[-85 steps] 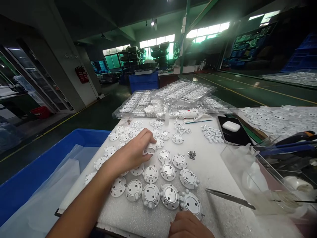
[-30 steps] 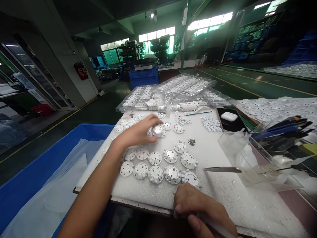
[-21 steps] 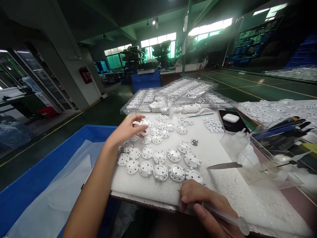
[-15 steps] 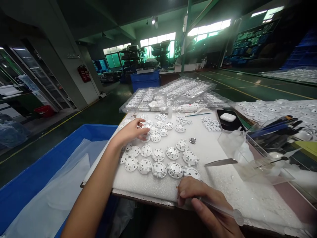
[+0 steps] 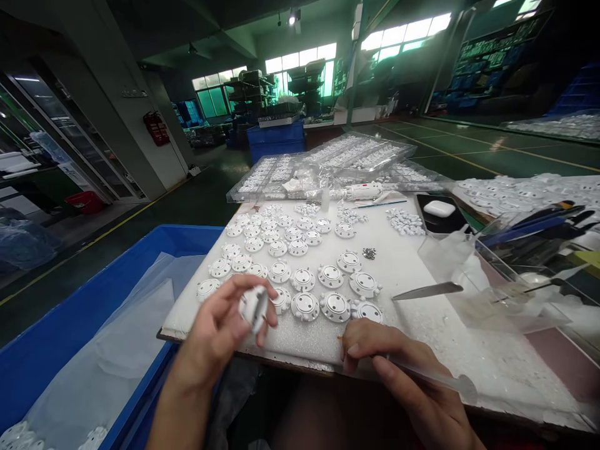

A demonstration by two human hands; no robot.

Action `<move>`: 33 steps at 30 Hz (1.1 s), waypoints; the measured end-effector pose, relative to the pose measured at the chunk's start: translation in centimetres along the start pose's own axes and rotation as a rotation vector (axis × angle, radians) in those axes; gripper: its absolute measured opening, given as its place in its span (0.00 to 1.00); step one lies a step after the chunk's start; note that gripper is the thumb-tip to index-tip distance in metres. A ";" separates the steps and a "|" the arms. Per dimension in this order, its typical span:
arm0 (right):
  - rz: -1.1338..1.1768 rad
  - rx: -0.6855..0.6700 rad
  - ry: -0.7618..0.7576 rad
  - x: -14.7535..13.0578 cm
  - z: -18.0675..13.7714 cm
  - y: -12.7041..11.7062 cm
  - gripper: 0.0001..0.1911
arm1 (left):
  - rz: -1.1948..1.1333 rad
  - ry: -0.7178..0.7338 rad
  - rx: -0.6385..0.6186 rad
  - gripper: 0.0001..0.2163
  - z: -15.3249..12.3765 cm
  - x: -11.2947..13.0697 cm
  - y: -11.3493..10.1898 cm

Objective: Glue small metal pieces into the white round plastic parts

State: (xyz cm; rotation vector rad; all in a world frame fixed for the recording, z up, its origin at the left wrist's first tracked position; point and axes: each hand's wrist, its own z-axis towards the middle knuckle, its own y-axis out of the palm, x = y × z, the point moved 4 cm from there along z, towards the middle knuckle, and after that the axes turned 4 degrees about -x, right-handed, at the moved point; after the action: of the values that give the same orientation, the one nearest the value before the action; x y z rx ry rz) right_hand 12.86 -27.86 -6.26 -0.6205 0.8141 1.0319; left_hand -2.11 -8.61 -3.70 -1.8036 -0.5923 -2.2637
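Observation:
My left hand (image 5: pixel 225 319) is raised over the front left of the white foam mat (image 5: pixel 323 359), its fingers closed on a white round plastic disc (image 5: pixel 254 308) tilted on edge. Rows of similar white discs (image 5: pixel 304 306), with dark holes and small studs round the rims, lie flat on the mat just beyond. By the front edge my right hand (image 5: pixel 398 362) is closed round a translucent syringe (image 5: pixel 440 378), its flanged end pointing right and an orange tip showing at the left. One disc (image 5: pixel 367 310) sits right behind those fingers.
A knife (image 5: pixel 429 290) lies right of the discs, near tiny dark metal bits (image 5: pixel 369 254) and white small parts (image 5: pixel 404 222). Plastic trays of parts (image 5: pixel 360 153) stand behind. A tool box (image 5: pixel 510 269) is at the right, a blue bin (image 5: pixel 154 244) at the left.
My left hand has come back from the far left discs towards the front edge, now with a disc in its fingers. My right hand keeps its hold on the syringe.

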 end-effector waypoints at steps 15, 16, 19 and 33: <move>0.712 0.410 -0.068 -3.0 2.3 -0.4 0.38 | 0.571 -0.127 0.074 0.17 -2.0 -5.1 5.2; 0.732 0.402 -0.059 -3.0 2.5 -0.4 0.39 | 0.584 -0.127 0.066 0.16 -1.9 -5.2 5.2; 0.732 0.419 -0.039 -2.4 3.0 -0.6 0.38 | 0.623 -0.144 0.049 0.16 -1.8 -5.3 5.4; 0.905 0.474 -0.045 0.6 2.8 -0.9 0.32 | 0.536 -0.230 0.141 0.14 -2.1 -4.9 5.8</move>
State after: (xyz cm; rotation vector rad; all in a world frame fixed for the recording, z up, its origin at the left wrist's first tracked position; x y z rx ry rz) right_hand 14.68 -25.72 -5.12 0.2237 1.2910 1.5750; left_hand -0.53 -15.17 -7.75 -1.8837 -0.2478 -1.6415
